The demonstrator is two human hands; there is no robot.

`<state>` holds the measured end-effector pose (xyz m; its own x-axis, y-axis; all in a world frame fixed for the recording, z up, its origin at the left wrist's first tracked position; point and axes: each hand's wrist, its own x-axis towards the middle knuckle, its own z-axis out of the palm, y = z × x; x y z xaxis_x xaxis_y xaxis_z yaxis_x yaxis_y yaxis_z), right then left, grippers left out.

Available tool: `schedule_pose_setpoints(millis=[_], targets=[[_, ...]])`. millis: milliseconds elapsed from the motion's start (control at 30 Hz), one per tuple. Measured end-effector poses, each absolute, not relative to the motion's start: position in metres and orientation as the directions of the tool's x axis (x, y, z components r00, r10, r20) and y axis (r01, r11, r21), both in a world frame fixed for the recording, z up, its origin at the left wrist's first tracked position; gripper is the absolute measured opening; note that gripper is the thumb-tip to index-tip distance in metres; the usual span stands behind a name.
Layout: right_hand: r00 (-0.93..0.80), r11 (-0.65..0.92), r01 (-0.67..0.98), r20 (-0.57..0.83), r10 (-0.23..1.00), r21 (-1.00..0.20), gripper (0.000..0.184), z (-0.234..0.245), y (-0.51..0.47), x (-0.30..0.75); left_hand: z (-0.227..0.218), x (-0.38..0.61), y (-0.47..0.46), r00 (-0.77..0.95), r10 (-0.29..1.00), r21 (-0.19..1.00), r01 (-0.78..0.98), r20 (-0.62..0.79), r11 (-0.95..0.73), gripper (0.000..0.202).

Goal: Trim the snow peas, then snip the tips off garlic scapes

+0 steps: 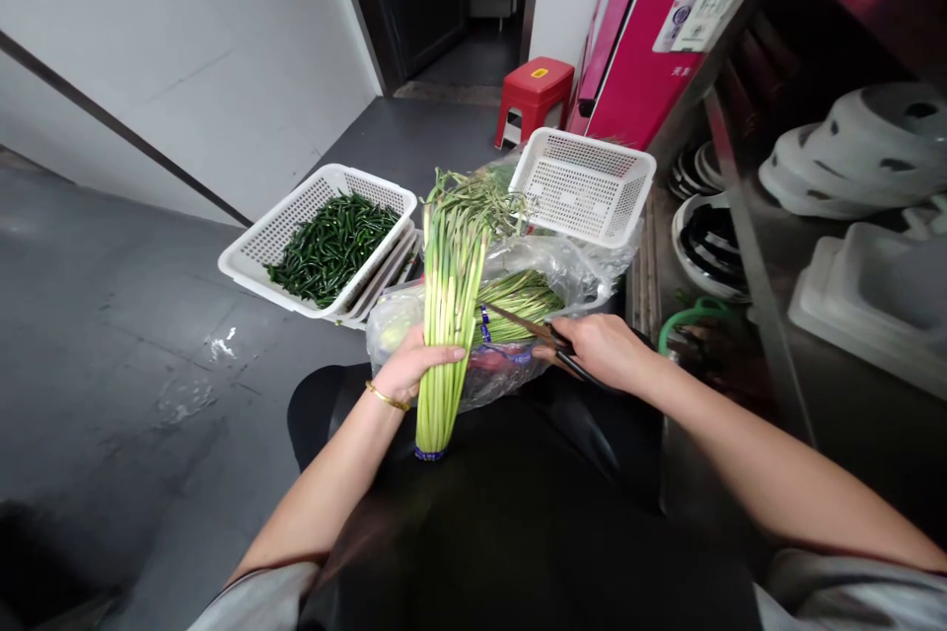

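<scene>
My left hand [409, 362] is wrapped round a long bunch of garlic scapes [453, 281], held upright over my lap. A purple band binds its pale lower end, while the tops droop, thin and dry-looking. In my right hand [592, 347] is a pair of scissors [522, 320] with dark handles, its blades pointing left toward the bunch. Whether the blades touch the stems I cannot tell. Behind them, a second banded bunch of garlic scapes [522, 301] lies in a clear plastic bag [510, 381].
A white basket of green chillies [332, 251] sits at left on stacked baskets. Another white basket [581, 185] stands behind the bag. Farther back is a red stool [534, 99]. Metal shelving [765, 315] with white containers [873, 286] runs along my right.
</scene>
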<state>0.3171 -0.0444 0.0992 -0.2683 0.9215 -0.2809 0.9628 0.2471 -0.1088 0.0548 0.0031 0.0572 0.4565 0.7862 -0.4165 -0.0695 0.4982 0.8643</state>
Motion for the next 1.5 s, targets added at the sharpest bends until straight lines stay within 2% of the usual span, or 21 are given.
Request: schedule_pose_setpoints(millis=[133, 300, 433, 500, 700, 1033, 1167, 1367, 1500], targets=[[-0.244, 0.22, 0.969, -0.274, 0.93, -0.115, 0.06, 0.104, -0.046, 0.319, 0.058, 0.057, 0.003, 0.424, 0.81, 0.882, -0.051, -0.406, 0.469, 0.032], [-0.244, 0.226, 0.97, -0.355, 0.902, -0.094, 0.068, 0.108, -0.041, 0.308, 0.065, 0.064, 0.0, 0.385, 0.851, 0.924, 0.01, -0.356, 0.382, 0.031], [-0.25, 0.229, 0.968, -0.342, 0.906, -0.102, 0.069, 0.105, -0.036, 0.305, 0.068, 0.067, -0.003, 0.378, 0.86, 0.937, 0.07, -0.344, 0.343, 0.033], [-0.254, 0.232, 0.967, -0.337, 0.907, -0.105, 0.068, 0.105, -0.037, 0.308, 0.066, 0.065, -0.002, 0.389, 0.852, 0.932, 0.051, -0.35, 0.359, 0.034], [-0.2, 0.197, 0.979, -0.315, 0.928, -0.042, 0.067, 0.104, -0.044, 0.317, 0.052, 0.056, 0.005, 0.393, 0.82, 0.85, -0.15, -0.417, 0.504, 0.035], [-0.265, 0.23, 0.964, -0.389, 0.882, -0.134, 0.065, 0.098, -0.045, 0.317, 0.048, 0.057, 0.008, 0.345, 0.824, 0.849, -0.123, -0.449, 0.514, 0.037], [-0.27, 0.243, 0.963, -0.359, 0.893, -0.118, 0.062, 0.096, -0.045, 0.322, 0.046, 0.056, 0.009, 0.344, 0.834, 0.853, -0.147, -0.431, 0.501, 0.038], [-0.231, 0.222, 0.973, -0.336, 0.913, -0.065, 0.061, 0.095, -0.049, 0.33, 0.045, 0.055, 0.012, 0.344, 0.788, 0.78, -0.202, -0.51, 0.592, 0.035], [-0.234, 0.227, 0.972, -0.317, 0.919, -0.06, 0.056, 0.092, -0.054, 0.332, 0.045, 0.054, 0.013, 0.338, 0.786, 0.774, -0.204, -0.518, 0.599, 0.036]])
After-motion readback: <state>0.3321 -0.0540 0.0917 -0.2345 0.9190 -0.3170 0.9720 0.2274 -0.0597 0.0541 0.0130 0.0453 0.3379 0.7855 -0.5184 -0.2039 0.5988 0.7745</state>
